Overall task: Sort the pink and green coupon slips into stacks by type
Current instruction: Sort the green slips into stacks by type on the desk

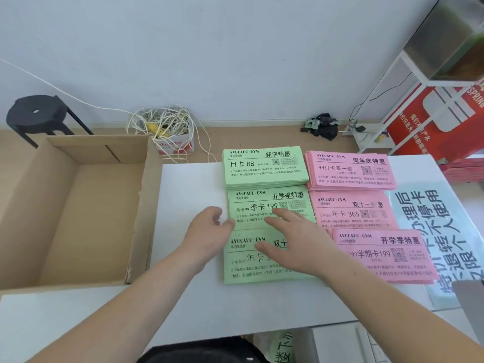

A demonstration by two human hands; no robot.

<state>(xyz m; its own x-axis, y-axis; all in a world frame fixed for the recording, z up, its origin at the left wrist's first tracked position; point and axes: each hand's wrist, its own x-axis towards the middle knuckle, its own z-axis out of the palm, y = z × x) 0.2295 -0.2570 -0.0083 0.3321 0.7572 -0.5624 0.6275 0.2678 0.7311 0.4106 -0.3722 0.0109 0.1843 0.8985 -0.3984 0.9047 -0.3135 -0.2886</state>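
Six stacks of coupon slips lie on the white table [188, 184], each headed AVOCADO·GYM in black print with a QR code. The far green stack [262, 174], middle green stack [251, 203] and near green stack [243, 268] run from twelve to six o'clock. The pink stacks [348, 174] sit at their three o'clock. The right hand [293, 239] lies flat, fingers spread, across the middle and near green stacks. The left hand [209, 226], fingers curled, meets the middle green stack's nine o'clock edge; I cannot tell whether it grips it.

The right hand [296, 239] hides part of the near green stack [243, 269].
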